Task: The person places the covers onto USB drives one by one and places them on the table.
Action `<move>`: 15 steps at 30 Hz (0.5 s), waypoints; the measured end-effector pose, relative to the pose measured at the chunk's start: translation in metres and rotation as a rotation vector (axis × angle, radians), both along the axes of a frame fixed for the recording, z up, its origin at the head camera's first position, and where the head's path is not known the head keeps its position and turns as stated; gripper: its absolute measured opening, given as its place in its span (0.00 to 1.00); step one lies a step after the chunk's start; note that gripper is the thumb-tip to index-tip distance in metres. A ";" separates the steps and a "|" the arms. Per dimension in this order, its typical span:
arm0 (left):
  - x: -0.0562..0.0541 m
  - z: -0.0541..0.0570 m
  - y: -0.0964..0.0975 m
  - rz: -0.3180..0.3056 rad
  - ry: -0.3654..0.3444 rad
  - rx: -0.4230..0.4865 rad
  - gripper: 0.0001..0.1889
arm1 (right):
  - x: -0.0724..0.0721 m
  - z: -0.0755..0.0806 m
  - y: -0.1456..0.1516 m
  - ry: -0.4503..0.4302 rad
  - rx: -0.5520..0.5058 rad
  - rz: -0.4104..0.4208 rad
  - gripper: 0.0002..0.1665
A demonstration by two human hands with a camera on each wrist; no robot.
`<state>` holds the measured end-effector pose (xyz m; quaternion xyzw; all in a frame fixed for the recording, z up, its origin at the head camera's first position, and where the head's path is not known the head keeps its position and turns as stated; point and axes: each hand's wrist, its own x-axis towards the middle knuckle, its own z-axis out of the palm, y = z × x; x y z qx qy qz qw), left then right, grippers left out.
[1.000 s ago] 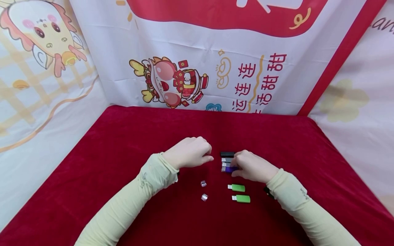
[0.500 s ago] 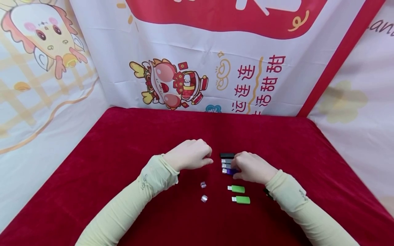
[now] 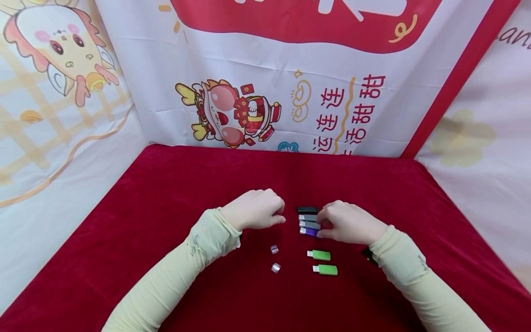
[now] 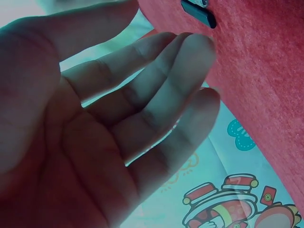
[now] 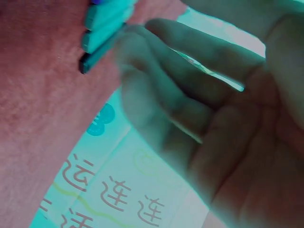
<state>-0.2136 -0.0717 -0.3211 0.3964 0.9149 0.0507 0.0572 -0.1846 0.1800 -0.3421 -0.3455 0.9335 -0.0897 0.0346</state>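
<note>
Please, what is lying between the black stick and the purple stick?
A grey stick and a second grey stick lie side by side between the black stick and the purple stick; the head view shows this.

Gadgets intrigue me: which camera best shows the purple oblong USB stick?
The head view: most of the purple oblong USB stick shows, silvery end included. The right wrist view catches only a sliver; the left wrist view, none.
</note>
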 end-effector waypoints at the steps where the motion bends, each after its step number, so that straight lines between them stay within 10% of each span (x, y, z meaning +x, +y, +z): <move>1: 0.000 0.000 0.000 0.002 -0.008 -0.004 0.09 | 0.001 0.002 0.001 -0.017 0.000 0.002 0.14; 15: 0.001 -0.001 0.000 0.002 -0.060 -0.035 0.09 | 0.010 0.011 0.004 -0.156 0.000 0.080 0.11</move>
